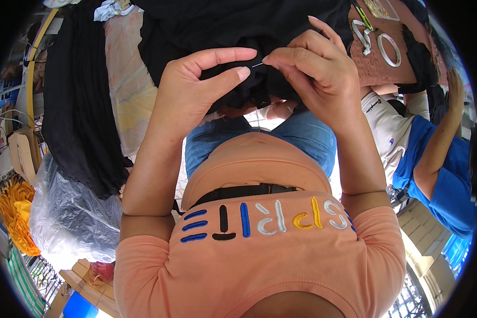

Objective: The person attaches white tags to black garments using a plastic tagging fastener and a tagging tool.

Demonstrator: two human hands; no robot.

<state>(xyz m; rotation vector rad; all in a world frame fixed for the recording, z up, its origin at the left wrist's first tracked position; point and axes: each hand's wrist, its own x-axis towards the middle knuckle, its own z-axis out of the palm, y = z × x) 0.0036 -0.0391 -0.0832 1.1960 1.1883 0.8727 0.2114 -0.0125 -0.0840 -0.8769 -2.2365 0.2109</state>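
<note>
Thumb and forefinger of my right hand point(320, 66) are pinched together on a thin needle point(257, 64), whose free end sticks out to the left. My left hand point(193, 79) is just left of it, its thumb and forefinger spread apart with a gap between the tips. The needle points toward that gap, and no contact with the left fingers shows. Any thread is too fine to make out against the dark background. Black fabric point(196, 24) lies bunched on the table beyond and beneath both hands.
Green-handled snips point(363, 19), a white looped strip point(361, 38) and a white ring point(389, 50) lie on a brown surface at far right. Another person in a blue garment point(445, 175) is close on my right. More black cloth point(77, 106) and clear plastic point(71, 212) are at left.
</note>
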